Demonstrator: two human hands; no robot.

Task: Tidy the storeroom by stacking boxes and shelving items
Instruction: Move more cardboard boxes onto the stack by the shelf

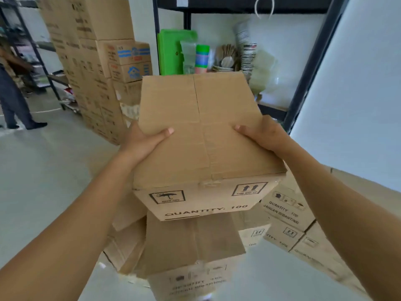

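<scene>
- Head view, the thing in hand: a taped cardboard box point(201, 135), printed "QUANTITY: 100" on its near face, fills the middle of the picture. It is level and directly above a lower box point(191, 242) of the same kind.
- Grip: the left hand point(141, 142) clasps the box's left edge with its thumb laid across the top. The right hand point(262, 133) does the same on the right edge. Both hold only this box; the fingers down the sides are hidden.
- Contact: I cannot tell whether the carried box rests on the lower one or hangs just above it.
- Done, as I judge it: a tall stack point(95, 61) of cartons stands far left, reaching out of view. A row of boxes point(288, 213) sits tiered near right along the wall.
- Left to do, as I judge it: this box has not been let go, and the cartons under it lie askew rather than squared. The task looks about midway.
- Shelving: the black rack point(308, 68) at the far side holds a green tray point(171, 51) and paper cups point(248, 57), crowded together with other ware that is too blurred to sort out.
- Also present: another person point(10, 94) stands far left by a second rack.
</scene>
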